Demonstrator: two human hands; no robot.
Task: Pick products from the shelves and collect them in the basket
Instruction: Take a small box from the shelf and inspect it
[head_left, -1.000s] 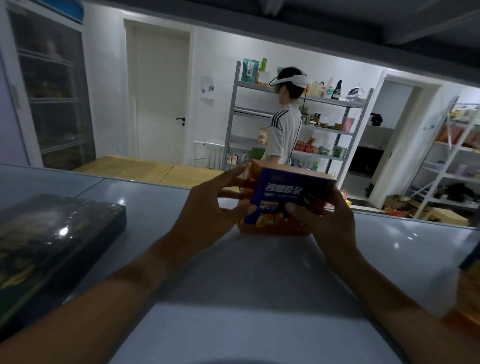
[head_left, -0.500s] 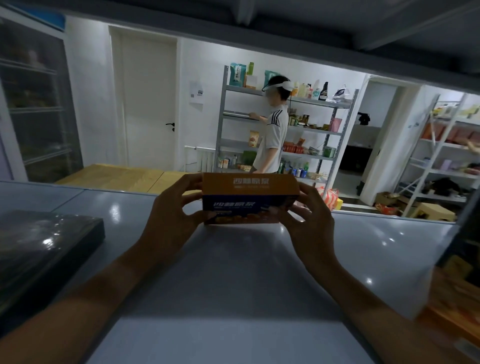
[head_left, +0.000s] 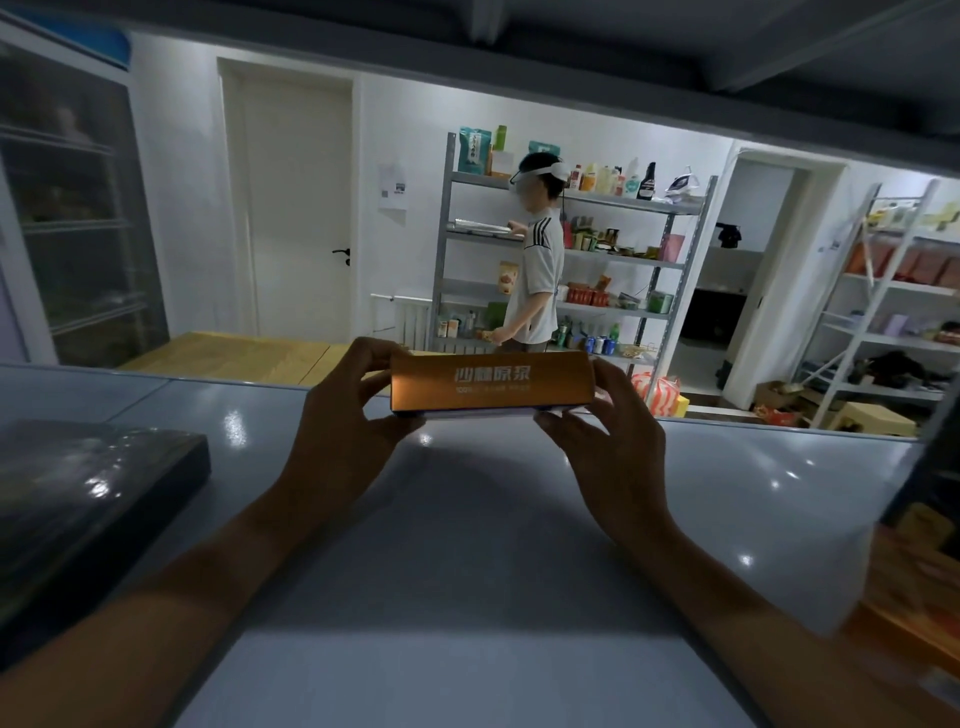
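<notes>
Carton in hand: a person holds an orange product box (head_left: 491, 383) with white printed lettering above a grey shelf (head_left: 467, 519), one hand at each short end. The left hand (head_left: 340, 415) has its fingers curled over the top edge and its thumb under the near bottom edge; the right hand (head_left: 605, 436) mirrors it, fingers wrapped round the far end, thumb beneath. Each grip pinches the box; neither is spread. The box hangs level, clear of the shelf surface, orange face towards the camera.

The carton looks like stiff printed card with flat sides and sharp edges, so it should keep its shape under a moderate squeeze. Its glossy finish may be slippery. Weight cannot be read, though a two-handed hold suggests some heft. The short ends, as taken now, seem the safest hold.

A dark shrink-wrapped flat pack (head_left: 78, 499) lies on the shelf to the left. No basket is in view. Beyond, another person (head_left: 535, 270) stands at a metal rack (head_left: 675, 260) of goods.
</notes>
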